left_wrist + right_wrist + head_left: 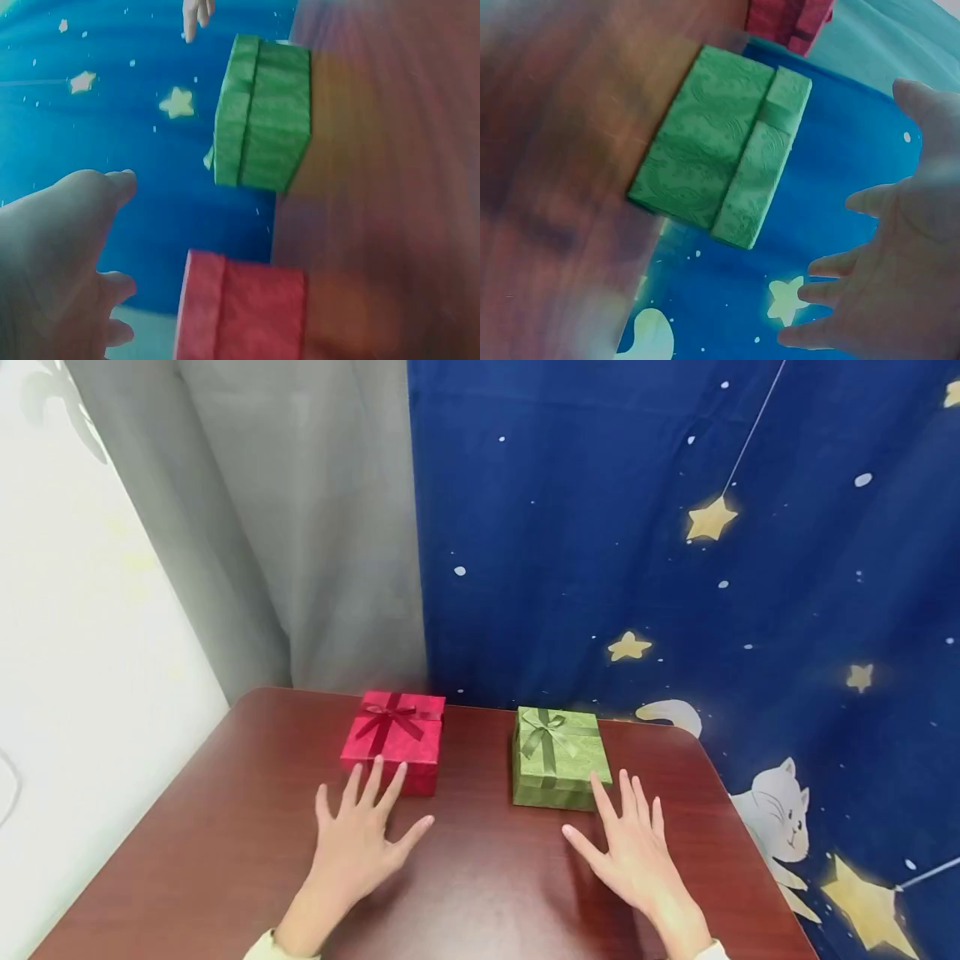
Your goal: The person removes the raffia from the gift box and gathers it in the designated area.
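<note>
A red gift box [393, 735] with a dark red ribbon bow stands toward the back left of the table. To its right is a green gift box [561, 758] with a green bow on its lid. Both lids are on. My left hand [358, 847] hovers in front of the red box, fingers spread and nothing in them. In front of the green box my right hand [637, 856] is spread the same way, its index fingertip overlapping the box's near corner in the head view. The right wrist view shows a gap between that hand and the green box [705, 142].
The boxes stand on a reddish-brown wooden table [480, 877] with rounded far corners. Behind it hang a grey curtain [352, 527] and a blue curtain [555, 527] printed with stars and a white cat. A bright white surface [90, 652] lies at the left.
</note>
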`<move>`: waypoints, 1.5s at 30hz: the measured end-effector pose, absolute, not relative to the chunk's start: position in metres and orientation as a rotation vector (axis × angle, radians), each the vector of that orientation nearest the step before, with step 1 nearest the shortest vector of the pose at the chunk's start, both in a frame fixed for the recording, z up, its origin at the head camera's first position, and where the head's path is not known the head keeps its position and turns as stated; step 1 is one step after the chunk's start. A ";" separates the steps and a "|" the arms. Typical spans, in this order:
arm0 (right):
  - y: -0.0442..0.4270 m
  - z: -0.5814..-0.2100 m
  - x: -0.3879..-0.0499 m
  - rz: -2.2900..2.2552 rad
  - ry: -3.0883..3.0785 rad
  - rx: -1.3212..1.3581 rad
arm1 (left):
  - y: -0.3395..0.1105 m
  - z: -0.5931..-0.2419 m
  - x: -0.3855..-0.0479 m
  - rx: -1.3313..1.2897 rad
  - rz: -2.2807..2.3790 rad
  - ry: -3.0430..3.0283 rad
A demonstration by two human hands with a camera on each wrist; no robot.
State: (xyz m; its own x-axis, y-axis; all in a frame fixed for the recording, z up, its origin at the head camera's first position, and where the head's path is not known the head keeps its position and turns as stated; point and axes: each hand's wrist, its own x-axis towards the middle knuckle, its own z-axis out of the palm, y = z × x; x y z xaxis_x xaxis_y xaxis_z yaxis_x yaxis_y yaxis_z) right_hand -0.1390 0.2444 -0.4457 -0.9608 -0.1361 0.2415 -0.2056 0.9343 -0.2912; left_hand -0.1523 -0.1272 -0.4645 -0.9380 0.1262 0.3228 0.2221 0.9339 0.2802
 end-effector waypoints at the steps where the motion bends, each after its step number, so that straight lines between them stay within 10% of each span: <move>1: 0.245 -0.445 -0.144 0.472 -2.874 0.261 | -0.122 -0.463 -0.158 -0.275 -0.457 -2.785; 14: 0.265 -0.444 -0.233 0.817 -2.943 0.233 | -0.051 -0.454 -0.246 -0.526 -0.501 -2.854; 21: 0.262 -0.462 -0.271 1.263 -2.907 -0.156 | -0.013 -0.474 -0.290 -0.527 -1.334 -2.862; 27: 0.257 -0.465 -0.275 1.367 -2.753 -0.346 | 0.012 -0.483 -0.295 -0.220 -2.167 -2.612; 45: 0.277 -0.452 -0.286 1.443 -2.607 -0.337 | 0.032 -0.464 -0.309 -0.284 -2.028 -2.552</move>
